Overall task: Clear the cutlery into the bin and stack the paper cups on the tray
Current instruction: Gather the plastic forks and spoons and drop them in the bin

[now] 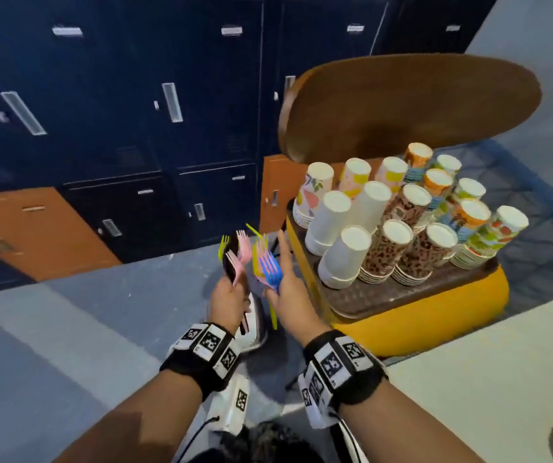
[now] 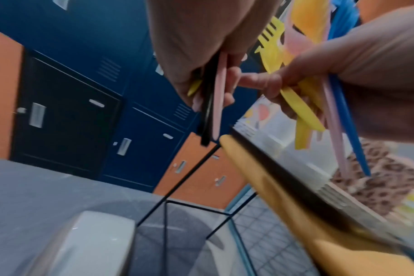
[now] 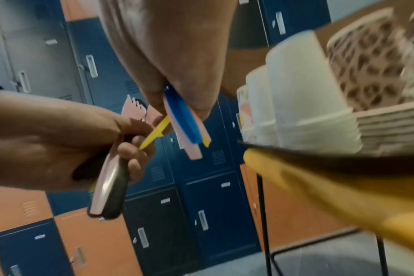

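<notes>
The left hand [image 1: 226, 300] grips a bundle of pink and black forks [image 1: 235, 259]; the right hand [image 1: 288, 295] pinches blue, pink and yellow forks [image 1: 268, 267] by their handles. Light, stiff and slippery, they look best clamped mid-handle. Stacked paper cups [image 1: 392, 222] stand on the tray [image 1: 402, 295] alongside.

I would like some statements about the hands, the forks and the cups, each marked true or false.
1. The left hand grips pink forks. True.
2. The right hand holds nothing. False: it grips a bundle with a blue fork.
3. The paper cups stand upside down in stacks on the tray. True.
4. The tray lies on the floor. False: it rests on a yellow chair seat.
</notes>
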Demonstrator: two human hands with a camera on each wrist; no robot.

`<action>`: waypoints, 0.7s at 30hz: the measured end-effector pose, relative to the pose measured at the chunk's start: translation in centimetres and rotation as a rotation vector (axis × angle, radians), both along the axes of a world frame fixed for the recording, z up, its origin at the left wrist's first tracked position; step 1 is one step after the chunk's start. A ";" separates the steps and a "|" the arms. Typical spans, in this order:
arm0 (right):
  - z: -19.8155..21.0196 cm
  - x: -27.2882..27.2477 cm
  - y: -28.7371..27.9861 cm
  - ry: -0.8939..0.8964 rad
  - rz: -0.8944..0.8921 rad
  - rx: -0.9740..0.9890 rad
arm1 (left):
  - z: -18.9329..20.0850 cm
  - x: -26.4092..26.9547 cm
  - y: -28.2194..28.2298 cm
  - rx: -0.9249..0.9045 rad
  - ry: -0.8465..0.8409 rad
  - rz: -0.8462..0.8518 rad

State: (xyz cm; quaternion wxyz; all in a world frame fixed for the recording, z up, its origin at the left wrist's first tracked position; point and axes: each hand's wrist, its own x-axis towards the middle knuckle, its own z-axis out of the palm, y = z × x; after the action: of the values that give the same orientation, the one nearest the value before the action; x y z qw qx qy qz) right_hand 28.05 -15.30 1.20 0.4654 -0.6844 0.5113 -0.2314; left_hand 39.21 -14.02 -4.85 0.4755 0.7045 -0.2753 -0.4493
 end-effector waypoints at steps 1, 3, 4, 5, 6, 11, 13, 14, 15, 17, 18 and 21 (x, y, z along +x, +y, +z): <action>-1.2 0.8 -0.7 0.008 -0.047 0.052 | -1.0 0.6 -0.1 0.038 0.007 0.007; -4.3 2.4 -2.2 0.019 -0.119 0.152 | -3.0 1.8 -0.3 0.111 0.010 0.013; -5.8 3.1 -2.7 0.013 -0.137 0.194 | -4.2 2.5 -0.4 0.144 0.006 0.009; -7.7 3.9 -3.2 -0.001 -0.149 0.222 | -5.4 3.1 -0.6 0.179 -0.001 0.000; -9.6 4.6 -3.5 -0.023 -0.168 0.260 | -6.7 3.5 -0.7 0.213 -0.005 -0.022; -19.0 6.7 -4.9 0.073 -0.296 0.436 | -14.5 4.9 -1.8 0.385 -0.076 -0.211; -22.6 7.3 -5.3 0.211 -0.260 0.462 | -18.2 5.4 -2.1 0.466 -0.079 -0.275; -24.2 7.6 -5.3 0.254 -0.225 0.489 | -19.9 5.7 -2.1 0.500 -0.063 -0.300; -25.9 7.8 -5.3 0.276 -0.186 0.519 | -21.4 5.9 -2.2 0.549 -0.011 -0.314; -29.3 8.2 -5.0 0.341 -0.099 0.572 | -25.7 6.6 -1.8 0.637 0.061 -0.309; -31.1 8.4 -4.8 0.370 -0.060 0.601 | -27.1 7.0 -1.7 0.669 0.070 -0.297; -36.2 8.4 -3.7 0.406 0.021 0.721 | -30.5 7.6 -1.2 0.786 0.207 -0.288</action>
State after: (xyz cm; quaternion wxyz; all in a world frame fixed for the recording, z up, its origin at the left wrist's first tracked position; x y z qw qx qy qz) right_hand 36.43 -18.99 -35.04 0.5672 -0.5144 0.6342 0.1071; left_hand 46.80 -15.27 -35.33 0.1284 0.7376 -0.1296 -0.6501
